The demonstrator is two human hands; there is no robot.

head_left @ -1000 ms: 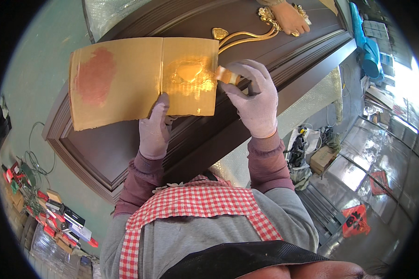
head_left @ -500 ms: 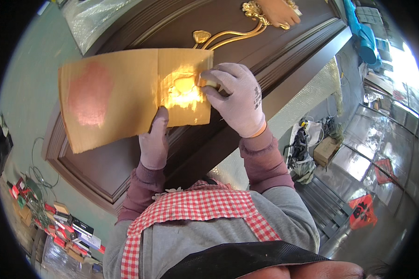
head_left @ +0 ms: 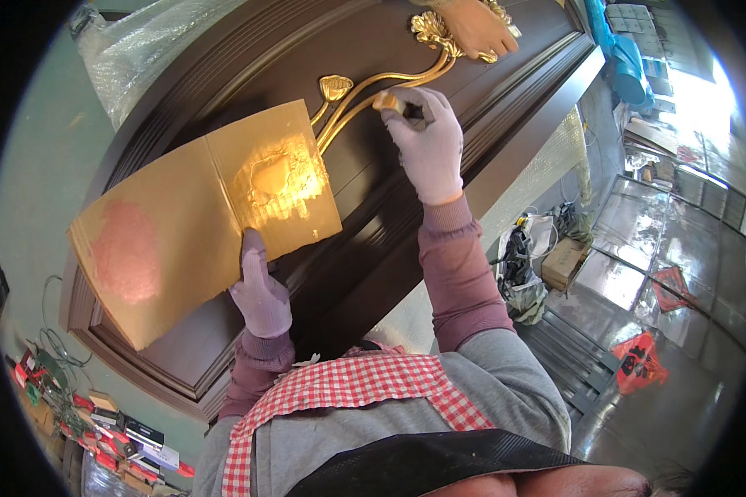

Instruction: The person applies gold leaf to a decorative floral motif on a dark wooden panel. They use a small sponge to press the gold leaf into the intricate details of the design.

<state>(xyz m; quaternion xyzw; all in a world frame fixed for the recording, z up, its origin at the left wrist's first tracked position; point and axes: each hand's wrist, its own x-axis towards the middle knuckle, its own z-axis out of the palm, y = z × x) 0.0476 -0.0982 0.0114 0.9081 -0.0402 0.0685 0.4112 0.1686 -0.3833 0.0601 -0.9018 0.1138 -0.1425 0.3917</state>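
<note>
Evidently the relief stems [head_left: 429, 76] already show gold on the brown panel [head_left: 375, 170], remaining coverage unclear; left hand's grip [head_left: 262, 300] clamps paint-smeared cardboard [head_left: 184, 199] above it, right hand's grip [head_left: 432, 149] pinches a gold-stained block [head_left: 386, 102] near the stems.

The right hand [head_left: 431, 153] has moved its pad [head_left: 388, 102] away from the cardboard [head_left: 178, 199], now more slanted, toward the gold stems [head_left: 380, 77]

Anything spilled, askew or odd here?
Nothing looks clearly spilled. One oddity: the cardboard in the left hand bears a dull reddish stain on its left part, apart from and unlike the shiny gold patch at right.
</note>
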